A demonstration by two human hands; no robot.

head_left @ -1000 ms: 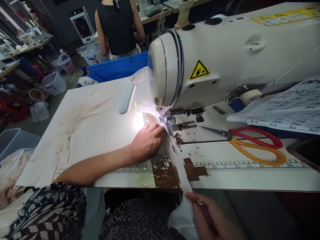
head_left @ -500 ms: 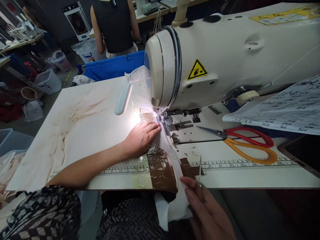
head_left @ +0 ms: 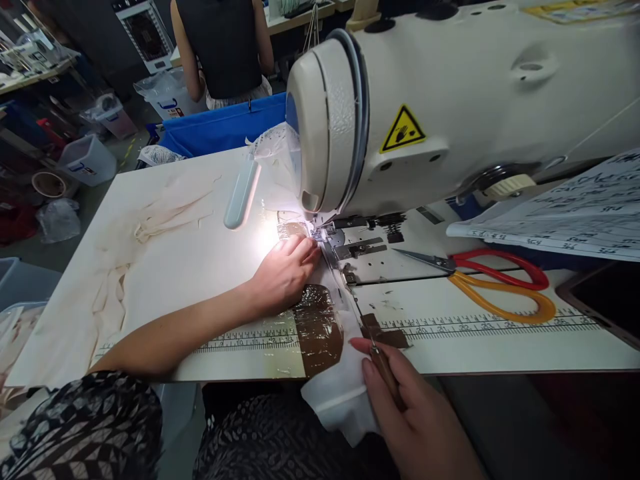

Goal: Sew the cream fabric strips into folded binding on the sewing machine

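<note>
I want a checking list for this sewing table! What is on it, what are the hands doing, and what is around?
Surface: pale table with printed ruler, brown tape patches.
Job's things: white fabric under the sewing machine; thin tool.
Clutter: scissors, papers.
Hands: left hand presses fabric near the needle; right hand holds the tool and fabric.
Cables: nothing seen.
Surroundings: a person standing behind, blue bin.
</note>
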